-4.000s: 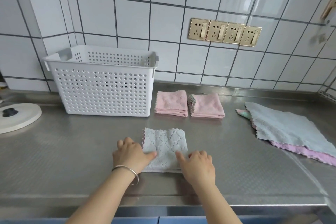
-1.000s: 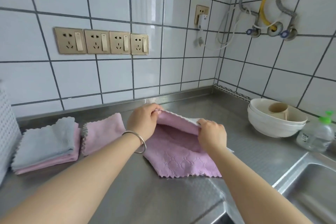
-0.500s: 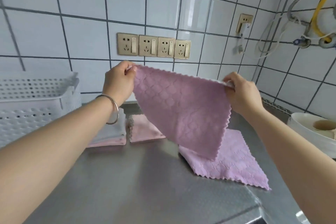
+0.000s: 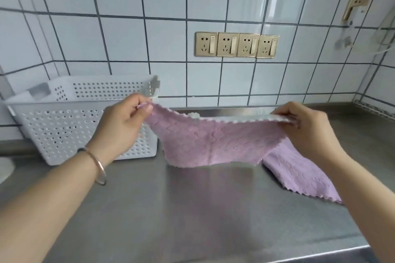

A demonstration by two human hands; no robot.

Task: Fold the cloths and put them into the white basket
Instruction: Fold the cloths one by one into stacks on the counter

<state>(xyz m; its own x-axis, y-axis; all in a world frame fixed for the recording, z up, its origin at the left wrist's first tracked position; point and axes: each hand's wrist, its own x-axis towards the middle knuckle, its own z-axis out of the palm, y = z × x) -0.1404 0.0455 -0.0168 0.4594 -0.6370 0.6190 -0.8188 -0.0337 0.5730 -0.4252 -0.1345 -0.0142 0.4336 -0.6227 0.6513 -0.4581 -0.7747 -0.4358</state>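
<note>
Holding a purple cloth by its two top corners, the left hand and the right hand keep it stretched in the air above the counter, fingers pinched shut on the scalloped edge at either end. The held edge runs left to right between the hands; the rest hangs down, its bottom hem close over the steel, though touching or not I cannot tell. The white basket stands at the back left, just behind the left hand. A second purple cloth lies flat below the right hand. Laying the cloth down for folding looks likely next.
</note>
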